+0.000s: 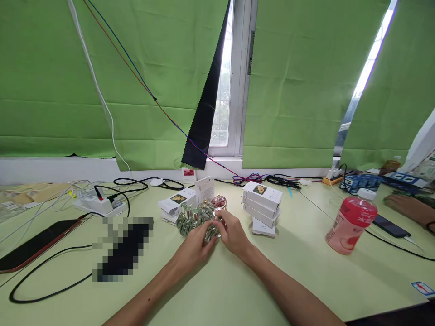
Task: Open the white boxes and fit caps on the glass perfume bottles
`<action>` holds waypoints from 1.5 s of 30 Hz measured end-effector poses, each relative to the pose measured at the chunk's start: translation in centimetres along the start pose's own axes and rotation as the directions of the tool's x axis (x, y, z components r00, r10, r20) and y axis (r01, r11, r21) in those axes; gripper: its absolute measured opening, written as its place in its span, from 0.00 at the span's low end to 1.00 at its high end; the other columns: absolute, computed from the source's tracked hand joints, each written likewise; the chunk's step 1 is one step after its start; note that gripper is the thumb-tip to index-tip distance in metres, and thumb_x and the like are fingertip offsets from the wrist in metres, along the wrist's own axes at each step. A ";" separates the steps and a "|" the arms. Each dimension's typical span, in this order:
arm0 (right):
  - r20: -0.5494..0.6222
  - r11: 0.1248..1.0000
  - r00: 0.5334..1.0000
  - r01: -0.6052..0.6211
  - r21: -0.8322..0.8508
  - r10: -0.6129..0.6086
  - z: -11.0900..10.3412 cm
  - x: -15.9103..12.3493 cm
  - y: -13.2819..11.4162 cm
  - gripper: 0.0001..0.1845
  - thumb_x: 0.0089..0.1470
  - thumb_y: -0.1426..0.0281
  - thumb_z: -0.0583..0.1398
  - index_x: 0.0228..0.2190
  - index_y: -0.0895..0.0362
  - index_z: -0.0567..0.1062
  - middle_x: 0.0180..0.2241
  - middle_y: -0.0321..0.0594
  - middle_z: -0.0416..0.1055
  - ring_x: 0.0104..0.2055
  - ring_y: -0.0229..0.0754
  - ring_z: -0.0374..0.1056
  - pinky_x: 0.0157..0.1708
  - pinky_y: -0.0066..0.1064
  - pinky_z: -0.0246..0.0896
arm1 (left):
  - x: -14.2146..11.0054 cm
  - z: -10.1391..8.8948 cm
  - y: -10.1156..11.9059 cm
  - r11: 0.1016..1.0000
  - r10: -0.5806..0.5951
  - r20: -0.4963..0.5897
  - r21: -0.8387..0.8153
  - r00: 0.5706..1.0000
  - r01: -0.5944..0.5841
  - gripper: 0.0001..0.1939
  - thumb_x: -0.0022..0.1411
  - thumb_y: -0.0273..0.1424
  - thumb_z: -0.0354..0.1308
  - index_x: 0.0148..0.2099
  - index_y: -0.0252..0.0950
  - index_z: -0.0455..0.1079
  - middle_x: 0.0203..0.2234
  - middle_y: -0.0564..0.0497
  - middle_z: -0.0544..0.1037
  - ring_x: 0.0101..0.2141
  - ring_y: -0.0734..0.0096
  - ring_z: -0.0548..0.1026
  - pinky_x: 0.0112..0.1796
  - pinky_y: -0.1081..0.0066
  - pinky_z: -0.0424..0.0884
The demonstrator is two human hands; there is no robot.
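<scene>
My left hand (pixel 199 240) and my right hand (pixel 232 228) meet in front of a cluster of small greenish, shiny items (pixel 190 222), some with pale green and metallic tops. Their fingertips are pinched close together, and what lies between them is too small and too hidden to name. Just beyond my right fingers stands a small round container (pixel 219 201) with a gold-coloured rim and reddish contents. Behind the cluster, on the left, lie white boxes (pixel 180 199) with a yellow picture, and a folded white card (pixel 204 189) stands upright. To the right is a stack of similar white boxes (pixel 261 199).
A pink drink bottle (pixel 353 222) stands on the right, near a phone (pixel 391 226) and another person's arm (pixel 413 210). On the left are a power strip (pixel 98 203), a dark phone (pixel 39 244) and loose cables. Wires run along the table's back edge below green blinds (pixel 299 90).
</scene>
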State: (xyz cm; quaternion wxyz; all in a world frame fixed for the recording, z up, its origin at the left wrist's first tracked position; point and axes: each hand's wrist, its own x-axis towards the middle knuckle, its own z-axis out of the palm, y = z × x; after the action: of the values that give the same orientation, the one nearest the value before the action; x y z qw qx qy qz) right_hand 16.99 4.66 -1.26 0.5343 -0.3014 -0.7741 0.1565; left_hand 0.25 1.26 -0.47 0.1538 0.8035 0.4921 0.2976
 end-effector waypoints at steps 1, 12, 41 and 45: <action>0.000 1.000 1.000 0.002 0.000 -0.002 0.0 0.0 0.0 0.09 0.63 0.72 0.54 0.44 0.56 0.71 0.35 0.42 0.74 0.29 0.41 0.67 0.29 0.30 0.61 | 0.0 0.0 0.0 1.000 -0.004 0.001 -0.001 1.000 0.004 0.16 0.66 0.35 0.51 0.53 0.36 0.67 0.26 0.55 0.73 0.20 0.73 0.66 0.25 0.74 0.59; -0.014 0.999 1.000 -0.002 -0.034 0.002 0.1 0.1 -0.3 0.05 0.63 0.71 0.56 0.40 0.56 0.71 0.32 0.38 0.72 0.27 0.39 0.64 0.28 0.29 0.61 | 0.0 -0.1 0.2 1.000 -0.008 0.015 -0.004 1.000 0.008 0.14 0.66 0.35 0.51 0.51 0.36 0.67 0.24 0.56 0.70 0.21 0.73 0.65 0.25 0.74 0.58; 0.011 0.996 1.000 0.015 -0.083 -0.014 -0.2 0.3 -0.7 0.06 0.64 0.72 0.52 0.38 0.55 0.69 0.32 0.40 0.71 0.31 0.42 0.66 0.32 0.30 0.61 | 0.0 -0.1 0.0 1.000 0.002 -0.003 -0.009 1.000 -0.002 0.15 0.65 0.33 0.51 0.52 0.36 0.68 0.24 0.56 0.71 0.21 0.72 0.66 0.26 0.73 0.59; 0.013 0.995 1.000 0.015 -0.102 -0.014 -0.1 0.3 -0.8 0.06 0.64 0.72 0.52 0.37 0.55 0.68 0.32 0.40 0.71 0.32 0.43 0.66 0.33 0.31 0.62 | 0.0 0.0 0.1 0.999 -0.005 -0.017 -0.046 1.000 0.004 0.15 0.64 0.34 0.53 0.52 0.36 0.69 0.23 0.56 0.71 0.21 0.72 0.67 0.25 0.73 0.59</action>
State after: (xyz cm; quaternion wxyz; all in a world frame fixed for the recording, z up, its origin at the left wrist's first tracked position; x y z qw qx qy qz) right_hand 16.77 4.26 -0.54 0.5145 -0.3219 -0.7864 0.1148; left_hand 0.28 1.23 -0.43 0.1689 0.7961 0.4881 0.3155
